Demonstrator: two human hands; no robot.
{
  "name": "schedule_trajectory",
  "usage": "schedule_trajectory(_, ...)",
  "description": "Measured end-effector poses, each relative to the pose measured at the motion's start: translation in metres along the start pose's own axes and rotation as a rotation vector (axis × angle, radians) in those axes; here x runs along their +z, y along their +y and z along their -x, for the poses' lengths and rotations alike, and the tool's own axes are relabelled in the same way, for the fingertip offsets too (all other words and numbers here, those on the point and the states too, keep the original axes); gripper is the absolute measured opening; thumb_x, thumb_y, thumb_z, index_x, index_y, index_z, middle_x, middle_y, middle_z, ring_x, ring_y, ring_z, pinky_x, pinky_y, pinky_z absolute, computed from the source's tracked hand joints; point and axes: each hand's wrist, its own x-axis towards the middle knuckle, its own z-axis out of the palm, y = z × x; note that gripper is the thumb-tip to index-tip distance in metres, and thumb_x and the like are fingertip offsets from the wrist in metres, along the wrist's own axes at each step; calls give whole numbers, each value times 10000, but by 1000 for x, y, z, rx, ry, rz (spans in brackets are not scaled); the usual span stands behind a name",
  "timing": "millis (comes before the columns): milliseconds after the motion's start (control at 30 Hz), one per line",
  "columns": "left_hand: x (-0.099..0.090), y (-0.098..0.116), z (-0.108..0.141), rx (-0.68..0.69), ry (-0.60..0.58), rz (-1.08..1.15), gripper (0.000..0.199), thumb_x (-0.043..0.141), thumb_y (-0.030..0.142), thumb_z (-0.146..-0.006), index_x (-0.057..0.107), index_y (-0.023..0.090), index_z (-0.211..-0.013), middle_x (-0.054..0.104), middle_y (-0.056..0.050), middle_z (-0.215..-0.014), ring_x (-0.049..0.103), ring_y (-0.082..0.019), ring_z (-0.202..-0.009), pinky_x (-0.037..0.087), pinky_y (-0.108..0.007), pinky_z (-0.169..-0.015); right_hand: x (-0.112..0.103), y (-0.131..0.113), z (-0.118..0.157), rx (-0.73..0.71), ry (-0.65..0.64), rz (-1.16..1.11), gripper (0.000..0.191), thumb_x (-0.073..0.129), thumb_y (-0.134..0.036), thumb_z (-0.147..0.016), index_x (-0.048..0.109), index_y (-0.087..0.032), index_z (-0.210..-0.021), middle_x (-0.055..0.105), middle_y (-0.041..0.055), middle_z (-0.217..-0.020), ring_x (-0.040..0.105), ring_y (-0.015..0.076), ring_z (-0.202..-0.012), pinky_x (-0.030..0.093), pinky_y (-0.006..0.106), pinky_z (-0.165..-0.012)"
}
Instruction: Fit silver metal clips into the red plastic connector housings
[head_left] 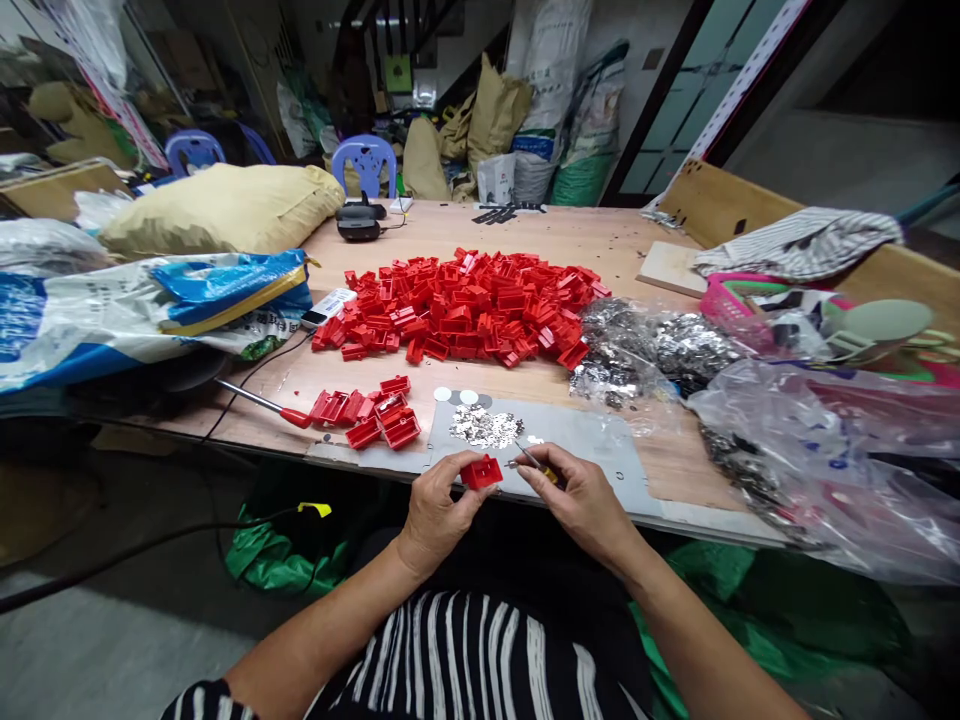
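My left hand [441, 508] pinches a small red plastic housing [481, 473] at the table's front edge, its hollow side showing. Close by on the right, my right hand [581, 497] is closed around a thin-shafted tool [552, 474] with a yellow and black handle; its exact kind is unclear. A tiny shiny bit shows by those fingertips, too small to name. Just beyond both hands, a heap of small silvery metal pieces [487, 427] lies on a grey plate [592, 440]. To the left sits a small group of red housings [375, 412].
A large pile of red housings [465, 305] covers the table's middle. Clear bags of metal pieces [622, 345] and a pink basket [724, 300] stand right. Left are a red-handled tool [292, 416], a phone-like device [328, 308] and stuffed sacks [225, 208].
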Motion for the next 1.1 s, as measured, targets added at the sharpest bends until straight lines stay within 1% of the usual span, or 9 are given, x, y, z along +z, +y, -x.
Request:
schedule_trajectory(133, -1, 3, 0, 39, -4, -30, 264, 653, 280, -823, 613, 204, -1073, 716, -77, -991, 684, -194, -909, 545, -324, -844, 10, -8, 2, -45, -19, 50, 156, 492, -327, -910, 607, -221, -921, 686, 27, -797, 605, 159, -678, 473, 266, -654)
schedule_trajectory(233, -1, 6, -1, 70, -6, -30, 274, 663, 243, -814, 609, 204, -1079, 718, -72, -992, 684, -191, -913, 546, -314, -841, 13, -5, 1, -77, -37, 91, 130, 486, -283, -913, 602, -226, -905, 679, 24, -796, 611, 162, -682, 475, 267, -654)
schedule_trajectory(333, 0, 8, -2, 83, -5, -27, 267, 668, 214, -805, 614, 204, -1066, 719, -66, -979, 684, -186, -903, 547, -304, -834, 14, -1, 0, -122, -48, 110, 113, 505, -224, -896, 617, -226, -918, 675, 31, -835, 626, 173, -748, 481, 273, -683)
schedule_trajectory(433, 1, 9, -1, 89, -16, -23, 244, 659, 218, -812, 622, 204, -1052, 718, -63, -972, 683, -186, -902, 547, -304, -834, 16, 1, -1, -167, -62, 118, 152, 503, -180, -886, 636, -227, -945, 672, 42, -862, 630, 184, -800, 489, 287, -716)
schedule_trajectory(533, 2, 8, 1, 90, -19, -18, 237, 653, 228, -818, 622, 199, -1051, 718, -61, -961, 683, -182, -895, 547, -300, -832, 16, 0, -1, -202, -73, 87, 200, 482, -176, -901, 657, -233, -978, 674, 52, -892, 629, 188, -841, 495, 302, -749)
schedule_trajectory(700, 1, 7, 3, 79, 13, -7, 261, 650, 236, -823, 624, 208, -1081, 720, -65, -991, 688, -188, -913, 548, -300, -841, 15, 1, 2, -152, -117, -39, 216, 496, -251, -922, 676, -238, -1039, 687, 51, -933, 639, 181, -858, 508, 288, -755)
schedule_trajectory(833, 0, 8, 3, 86, 24, -14, 264, 650, 213, -819, 624, 205, -1081, 721, -64, -993, 689, -187, -913, 551, -299, -841, 15, 4, 4, -75, -64, -56, 209, 520, -273, -903, 654, -219, -1053, 703, 44, -949, 635, 167, -770, 505, 269, -712)
schedule_trajectory(900, 0, 8, 3, 99, 25, -20, 268, 654, 210, -817, 619, 202, -1083, 720, -64, -992, 689, -183, -911, 553, -299, -840, 15, 5, 4, -57, -42, -49, 194, 520, -285, -902, 636, -212, -1040, 702, 37, -931, 619, 156, -722, 494, 261, -686)
schedule_trajectory(1100, 1, 10, 3, 157, 48, -14, 293, 684, 180, -794, 610, 190, -1077, 722, -60, -975, 691, -174, -896, 561, -288, -820, 14, 4, 3, -40, -61, -54, 150, 513, -309, -914, 619, -203, -917, 672, 15, -810, 568, 139, -665, 445, 245, -641)
